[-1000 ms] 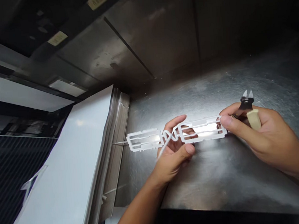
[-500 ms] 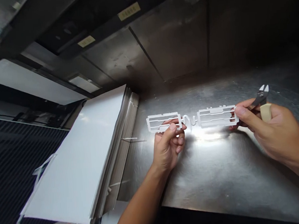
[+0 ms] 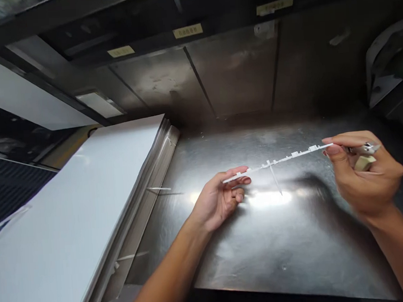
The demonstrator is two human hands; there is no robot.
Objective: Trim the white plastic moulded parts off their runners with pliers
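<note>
A white moulded plastic part point(image 3: 278, 161), two frames joined by a runner, is held edge-on above the steel table point(image 3: 269, 238). My left hand point(image 3: 222, 198) pinches its left end between thumb and fingers. My right hand point(image 3: 362, 176) pinches its right end with thumb and forefinger, and the same hand keeps small cutting pliers point(image 3: 362, 154) with a cream handle tucked in its closed fingers. A thin sprue spike hangs down from the middle of the part.
A thick stack of white sheets point(image 3: 71, 215) lies at the left, overhanging the table. Steel back panels point(image 3: 217, 76) rise behind the table. A dark machine part point(image 3: 392, 68) sits at the far right. A thin white sliver point(image 3: 157, 189) lies beside the stack.
The plastic part has been turned from facing me to edge-on, and lifted to the right. My left hand shifted from the middle to the left end. The view tilted upward.
</note>
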